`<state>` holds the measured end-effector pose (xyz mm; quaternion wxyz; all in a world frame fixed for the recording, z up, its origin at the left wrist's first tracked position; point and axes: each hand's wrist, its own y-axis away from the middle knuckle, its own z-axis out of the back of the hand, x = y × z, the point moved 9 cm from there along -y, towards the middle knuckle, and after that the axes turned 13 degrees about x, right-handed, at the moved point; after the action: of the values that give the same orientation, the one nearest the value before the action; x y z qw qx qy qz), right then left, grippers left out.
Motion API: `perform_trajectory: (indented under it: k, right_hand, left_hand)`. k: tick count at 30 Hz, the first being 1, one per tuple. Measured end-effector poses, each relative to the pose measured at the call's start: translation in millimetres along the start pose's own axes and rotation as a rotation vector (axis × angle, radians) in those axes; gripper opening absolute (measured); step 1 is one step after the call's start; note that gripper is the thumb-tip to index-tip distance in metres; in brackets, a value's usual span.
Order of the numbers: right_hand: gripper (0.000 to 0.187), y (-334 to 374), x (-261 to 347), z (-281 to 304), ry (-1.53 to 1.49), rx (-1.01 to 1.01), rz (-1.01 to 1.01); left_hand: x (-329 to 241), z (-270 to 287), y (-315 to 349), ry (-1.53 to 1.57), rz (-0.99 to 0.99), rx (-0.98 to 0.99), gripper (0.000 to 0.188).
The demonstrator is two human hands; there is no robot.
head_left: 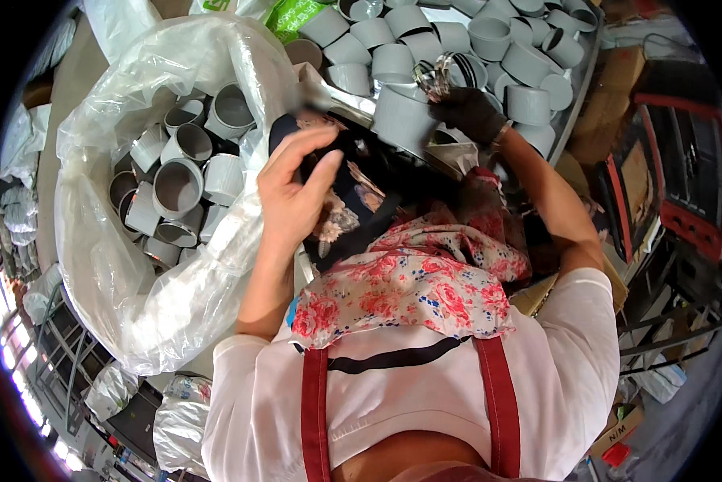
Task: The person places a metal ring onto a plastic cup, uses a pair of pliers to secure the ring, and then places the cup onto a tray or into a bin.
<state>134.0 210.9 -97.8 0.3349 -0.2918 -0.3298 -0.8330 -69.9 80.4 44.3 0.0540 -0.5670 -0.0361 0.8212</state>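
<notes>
- While the right grip [465, 114], dark-gloved, is curled round shiny metal pieces [433, 78], its palm is hidden.
- Just left of it, a grey cup [401, 120] points forward along its long axis, mouth unclear.
- The left grip [292, 181] is half-open, thumb parted.
- Beyond it, a cut-off green bag [291, 22] shows pale print.

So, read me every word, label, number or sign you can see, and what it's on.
I don't copy printed wording, but it stands here:
Lower-right cardboard box: short dark lettering.
Green bag, top: pale print, too small to read.
Whitish bag, top edge: green print, cut off.
Lower-left white bag: reddish print, too blurred.
Grey cups: none I can make out.
</notes>
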Motion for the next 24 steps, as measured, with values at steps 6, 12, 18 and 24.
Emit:
perform_trajectory:
  k: [6, 12, 18, 24]
  right_hand:
    - [0.017, 85, 87, -22, -0.437, 0.098, 0.167]
    - [0.019, 108, 135, -53, -0.021, -0.064, 0.401]
    - [0.026, 109, 107, -95, -0.808, 0.139, -0.030]
    - [0.020, 106, 106, -84, -0.578, 0.049, -0.001]
  left_hand:
    - [-14, -70, -2, -0.089, -0.123, 0.389, 0.058]
    - [12, -79, 42, 0.031, 0.075, 0.393, 0.046]
    - [37, -84, 66, 0.485, 0.223, 0.554, 0.015]
    - [45, -67, 83, 0.454, 0.137, 0.392, 0.019]
